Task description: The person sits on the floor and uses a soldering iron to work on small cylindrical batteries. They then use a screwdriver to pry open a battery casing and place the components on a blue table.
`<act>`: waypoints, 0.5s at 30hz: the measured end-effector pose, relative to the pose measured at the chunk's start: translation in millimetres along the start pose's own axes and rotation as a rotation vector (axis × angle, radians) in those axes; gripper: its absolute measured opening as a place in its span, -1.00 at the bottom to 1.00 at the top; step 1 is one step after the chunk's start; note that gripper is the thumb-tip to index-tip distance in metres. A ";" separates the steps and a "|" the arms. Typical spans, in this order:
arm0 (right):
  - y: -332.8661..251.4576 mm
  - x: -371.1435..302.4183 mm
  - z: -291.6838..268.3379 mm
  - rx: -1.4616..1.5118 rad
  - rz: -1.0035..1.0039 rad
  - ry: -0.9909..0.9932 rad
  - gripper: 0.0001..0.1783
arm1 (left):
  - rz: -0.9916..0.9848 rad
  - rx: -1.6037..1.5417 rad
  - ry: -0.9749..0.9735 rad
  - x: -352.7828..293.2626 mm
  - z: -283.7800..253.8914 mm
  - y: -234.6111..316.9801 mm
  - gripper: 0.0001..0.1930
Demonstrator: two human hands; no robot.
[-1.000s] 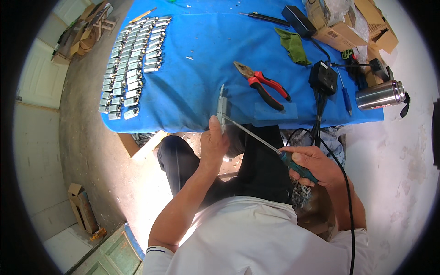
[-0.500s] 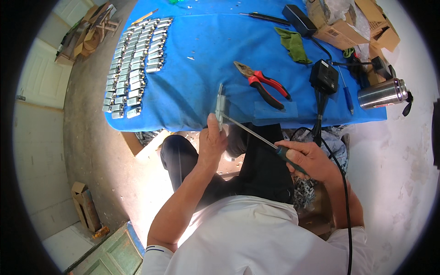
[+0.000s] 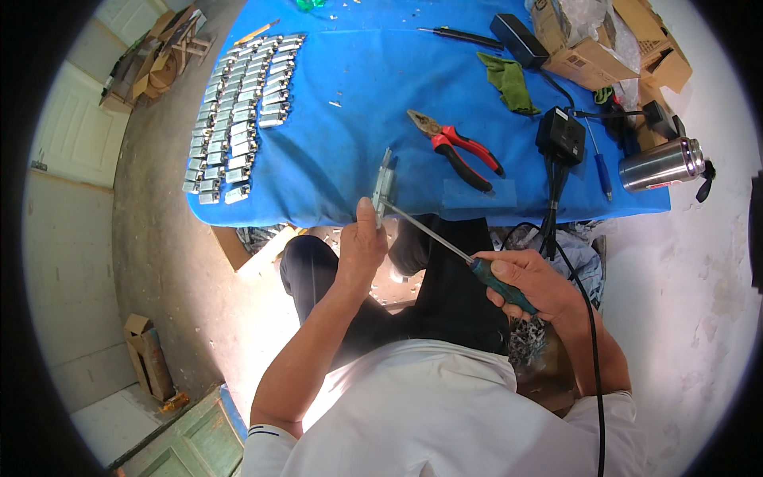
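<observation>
My left hand (image 3: 364,248) grips a narrow silvery metal part (image 3: 382,184), held upright just off the table's near edge with the thumb along its side. In my right hand (image 3: 531,280) is a screwdriver (image 3: 502,285) with a dark green handle. Its long shaft slants up and left, and the tip meets the lower part of the metal piece. Whether the tip sits in a slot or only touches the surface is too small to tell. Beyond my hands, pliers (image 3: 457,149) with red and black handles lie on the blue cloth (image 3: 334,151).
Rows of small silvery metal parts (image 3: 238,111) cover the table's left side. To the right are a green cloth (image 3: 509,82), a black power box (image 3: 561,135) with cables, a blue-handled screwdriver (image 3: 603,176) and a steel flask (image 3: 661,164). A black cable passes my right arm.
My right hand has shifted slightly left and turned, showing more of the screwdriver handle. The metal part tilts a little more in my left hand.
</observation>
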State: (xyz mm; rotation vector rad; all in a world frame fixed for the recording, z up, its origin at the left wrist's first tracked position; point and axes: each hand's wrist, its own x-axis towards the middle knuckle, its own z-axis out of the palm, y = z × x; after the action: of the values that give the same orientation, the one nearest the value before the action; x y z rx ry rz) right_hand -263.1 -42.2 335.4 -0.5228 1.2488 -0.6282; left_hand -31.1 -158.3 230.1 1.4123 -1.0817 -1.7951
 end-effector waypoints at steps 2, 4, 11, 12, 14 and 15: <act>7.6 5.6 -0.2 -0.006 -0.020 0.020 -0.53 | -0.032 -0.043 -0.032 -5.2 -1.0 13.1 -0.40; 10.9 7.3 2.1 -0.093 -0.068 0.062 -0.54 | -0.040 -0.048 -0.035 -3.2 -3.7 9.4 -0.40; 27.2 4.7 31.7 -0.941 -0.564 0.408 -0.57 | 0.006 -0.130 0.003 2.1 -1.9 -6.0 -0.41; 28.9 5.3 36.6 -1.095 -0.653 0.479 -0.57 | -0.005 -0.131 0.014 3.0 -0.1 -6.5 -0.41; 23.9 2.2 45.3 -1.203 -0.601 0.513 -0.57 | -0.031 -0.132 0.042 4.4 1.3 -8.9 -0.42; 22.5 0.7 47.7 -1.257 -0.573 0.530 -0.57 | -0.041 -0.116 0.031 4.2 0.2 -8.3 -0.43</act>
State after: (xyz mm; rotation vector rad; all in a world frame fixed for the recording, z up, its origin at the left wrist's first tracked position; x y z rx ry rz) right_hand -213.4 -25.3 331.3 -1.8938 1.9584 -0.3788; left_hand -32.1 -157.7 220.9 1.3970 -0.9243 -1.8284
